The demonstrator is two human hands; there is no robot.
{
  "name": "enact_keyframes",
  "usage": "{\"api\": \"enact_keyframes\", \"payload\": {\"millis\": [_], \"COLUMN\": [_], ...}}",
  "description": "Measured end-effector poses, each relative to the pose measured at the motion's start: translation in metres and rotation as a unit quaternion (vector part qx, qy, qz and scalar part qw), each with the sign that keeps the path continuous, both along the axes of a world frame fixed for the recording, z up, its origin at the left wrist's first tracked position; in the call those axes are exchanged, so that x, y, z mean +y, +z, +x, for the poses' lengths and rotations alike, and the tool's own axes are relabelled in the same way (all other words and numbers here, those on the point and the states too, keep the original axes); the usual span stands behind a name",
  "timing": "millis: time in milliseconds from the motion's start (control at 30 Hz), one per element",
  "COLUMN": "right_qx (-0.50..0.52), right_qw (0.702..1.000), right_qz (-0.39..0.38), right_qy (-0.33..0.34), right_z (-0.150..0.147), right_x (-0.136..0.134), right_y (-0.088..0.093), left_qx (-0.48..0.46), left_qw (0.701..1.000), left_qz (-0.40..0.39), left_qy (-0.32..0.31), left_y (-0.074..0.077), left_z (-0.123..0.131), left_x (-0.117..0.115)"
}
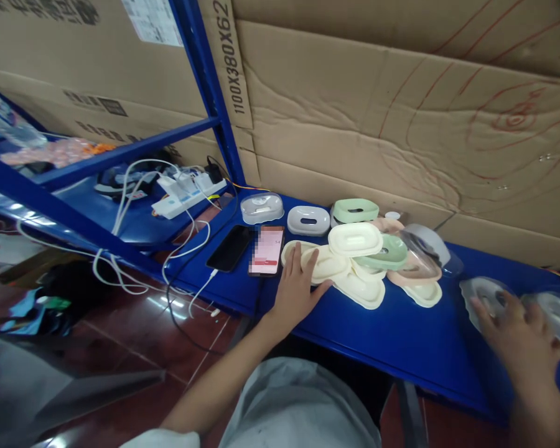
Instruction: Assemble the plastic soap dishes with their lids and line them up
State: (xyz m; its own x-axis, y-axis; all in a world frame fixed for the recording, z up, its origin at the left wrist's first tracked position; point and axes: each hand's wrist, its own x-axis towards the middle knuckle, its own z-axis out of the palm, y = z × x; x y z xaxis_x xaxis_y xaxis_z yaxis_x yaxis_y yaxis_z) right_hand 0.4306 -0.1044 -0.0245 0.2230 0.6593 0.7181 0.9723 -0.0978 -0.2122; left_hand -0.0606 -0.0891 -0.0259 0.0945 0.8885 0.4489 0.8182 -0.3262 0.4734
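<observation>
My left hand [298,289] rests with its fingers spread on the cream oval plastic pieces [325,264] at the left of a pile. In that pile, another cream piece [354,240] lies over a light green oval piece [389,252], and a pink one [415,267] sits to the right. At the right end of the table, my right hand [522,336] is slightly blurred, its fingers apart over clear plastic covers. One clear cover [483,295] is by its thumb side and another clear cover [557,317] lies behind the other fingers. Whether those fingers touch either is unclear.
A phone with a lit screen [267,252] and a dark phone [230,247] lie on the blue table [345,333]. Behind them stand a clear-covered box [262,208], a white oval box [308,221] and a green one [354,210]. A power strip [189,193] trails white cables leftward.
</observation>
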Motion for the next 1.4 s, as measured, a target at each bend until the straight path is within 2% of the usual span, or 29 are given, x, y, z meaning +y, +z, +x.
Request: {"api": "enact_keyframes", "payload": {"millis": [100, 200, 333, 367, 433, 467, 500, 567, 633, 667, 700, 767, 833, 900, 967, 1000, 1100, 1167, 1233, 1300, 1333, 1400], "right_qx": [0.027, 0.090, 0.239, 0.253, 0.241, 0.227, 0.207, 0.159, 0.128, 0.127, 0.134, 0.160, 0.172, 0.145, 0.069, 0.036, -0.042, -0.063, -0.068, -0.062, -0.052, -0.055], "right_qw": [0.999, 0.996, 0.970, 0.966, 0.968, 0.968, 0.965, 0.937, 0.890, 0.871, 0.856, 0.837, 0.835, 0.865, 0.908, 0.920, 0.923, 0.925, 0.929, 0.915, 0.894, 0.822], "right_qz": [-0.031, -0.026, 0.016, 0.041, 0.069, 0.063, 0.042, -0.020, -0.071, -0.091, -0.107, -0.126, -0.121, -0.096, -0.081, -0.072, -0.083, -0.092, -0.081, -0.075, -0.093, -0.163], "right_qy": [-0.006, 0.003, -0.040, -0.034, 0.029, 0.085, 0.155, 0.311, 0.432, 0.466, 0.488, 0.509, 0.509, 0.471, 0.405, 0.382, 0.374, 0.363, 0.355, 0.392, 0.436, 0.542], "right_z": [0.013, -0.004, -0.054, -0.071, -0.106, -0.125, -0.144, -0.182, -0.213, -0.225, -0.233, -0.238, -0.231, -0.219, -0.204, -0.197, -0.179, -0.174, -0.178, -0.192, -0.202, -0.223], "right_x": [-0.018, -0.030, -0.051, -0.058, -0.071, -0.078, -0.083, -0.092, -0.097, -0.097, -0.095, -0.085, -0.065, -0.033, 0.009, 0.033, 0.099, 0.122, 0.119, 0.091, 0.070, 0.027], "right_y": [-0.018, -0.010, 0.013, 0.016, 0.020, 0.021, 0.020, 0.018, 0.016, 0.016, 0.017, 0.024, 0.037, 0.056, 0.076, 0.084, 0.098, 0.099, 0.098, 0.096, 0.096, 0.093], "left_qx": [-0.004, -0.006, -0.051, -0.079, -0.171, -0.236, -0.310, -0.444, -0.535, -0.565, -0.588, -0.612, -0.614, -0.613, -0.608, -0.603, -0.592, -0.596, -0.605, -0.613, -0.614, -0.615], "left_qw": [1.000, 1.000, 0.999, 0.996, 0.980, 0.957, 0.919, 0.812, 0.720, 0.693, 0.678, 0.674, 0.684, 0.691, 0.696, 0.700, 0.711, 0.711, 0.716, 0.734, 0.744, 0.754], "left_qz": [0.004, -0.003, -0.002, -0.003, -0.033, -0.067, -0.110, -0.192, -0.237, -0.246, -0.247, -0.236, -0.221, -0.217, -0.222, -0.225, -0.222, -0.215, -0.195, -0.161, -0.144, -0.120], "left_qy": [-0.001, -0.005, -0.018, -0.033, -0.101, -0.155, -0.217, -0.326, -0.374, -0.375, -0.364, -0.340, -0.326, -0.318, -0.310, -0.309, -0.309, -0.305, -0.288, -0.245, -0.222, -0.195], "left_y": [0.000, 0.003, 0.013, 0.017, 0.023, 0.025, 0.027, 0.026, 0.023, 0.021, 0.018, 0.012, 0.006, 0.001, -0.003, -0.005, -0.007, -0.006, -0.003, 0.005, 0.010, 0.021], "left_z": [0.000, -0.002, -0.004, -0.003, 0.004, 0.009, 0.015, 0.028, 0.037, 0.039, 0.039, 0.037, 0.034, 0.031, 0.031, 0.032, 0.035, 0.036, 0.035, 0.033, 0.033, 0.034], "left_x": [0.001, -0.003, -0.020, -0.027, -0.043, -0.051, -0.059, -0.071, -0.079, -0.081, -0.082, -0.082, -0.080, -0.077, -0.075, -0.074, -0.074, -0.073, -0.072, -0.070, -0.068, -0.064]}}
